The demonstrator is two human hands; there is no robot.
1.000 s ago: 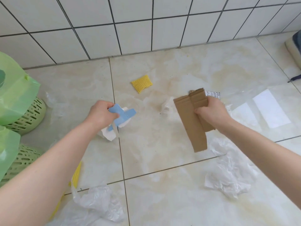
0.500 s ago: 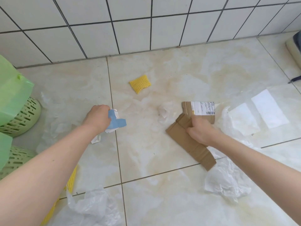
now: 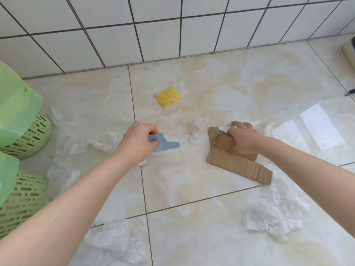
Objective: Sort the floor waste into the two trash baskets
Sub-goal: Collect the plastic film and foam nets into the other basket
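Note:
My left hand [image 3: 137, 140] grips a blue paper scrap [image 3: 165, 144] together with a bit of white paper, low over the floor. My right hand [image 3: 243, 138] holds a folded brown cardboard strip [image 3: 238, 164] and reaches down onto a second cardboard piece with a white label [image 3: 223, 129] on the floor. Two green perforated baskets stand at the left, the farther basket [image 3: 32, 137] and the nearer basket [image 3: 23, 198], both lined with green bags. A yellow foam net [image 3: 168, 96] lies near the wall. Crumpled white tissue [image 3: 197, 129] sits between my hands.
Clear plastic bags lie scattered: one by the baskets [image 3: 82, 143], one at the front [image 3: 115, 244], one crumpled at the right [image 3: 274, 215]. A flat clear sheet [image 3: 315, 127] lies at the right. The tiled wall [image 3: 172, 25] bounds the far side.
My right hand has lowered the cardboard strip from mid-air to the floor, onto the labelled cardboard piece. My left hand, still holding the blue scrap, has dropped slightly.

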